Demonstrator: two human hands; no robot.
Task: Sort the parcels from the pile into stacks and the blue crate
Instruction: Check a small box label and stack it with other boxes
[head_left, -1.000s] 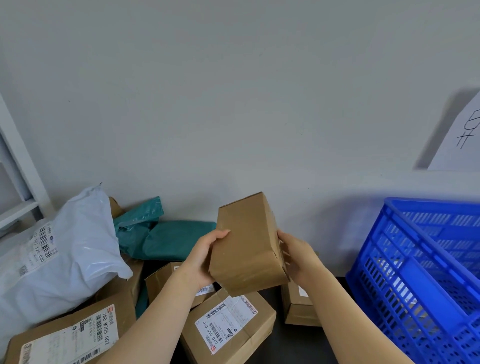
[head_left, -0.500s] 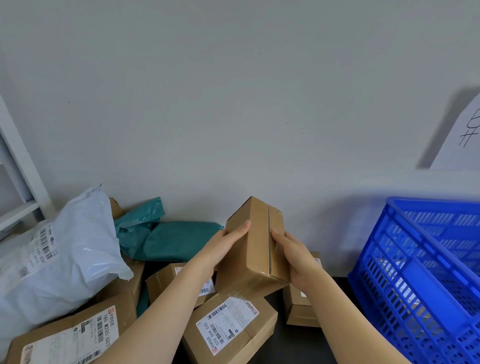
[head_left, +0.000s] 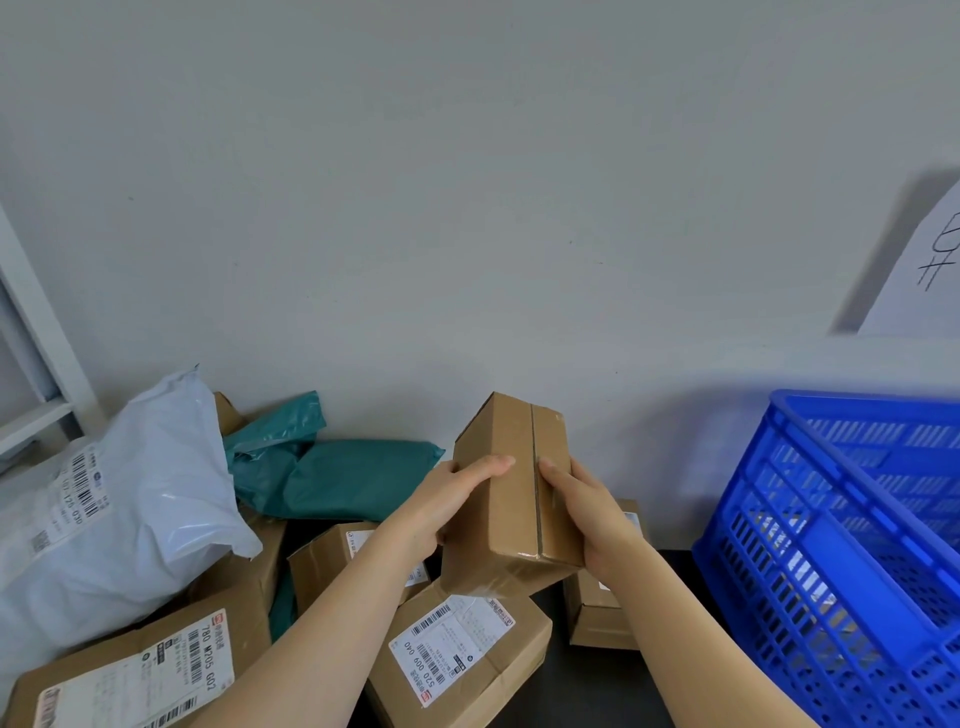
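Hands — left hand (head_left: 451, 506), right hand (head_left: 587, 514) — clasp cardboard box (head_left: 511, 493).

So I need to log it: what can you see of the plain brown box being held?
The plain brown cardboard box is oblong, taped along a centre seam, with no label showing. It is tilted, lifted above the labelled parcels, and gripped on both sides by the left hand and the right hand.

Pale grey wall (head_left: 467, 208), white shelf frame (head_left: 31, 332) at left, handwritten paper sheet (head_left: 924, 275) at right
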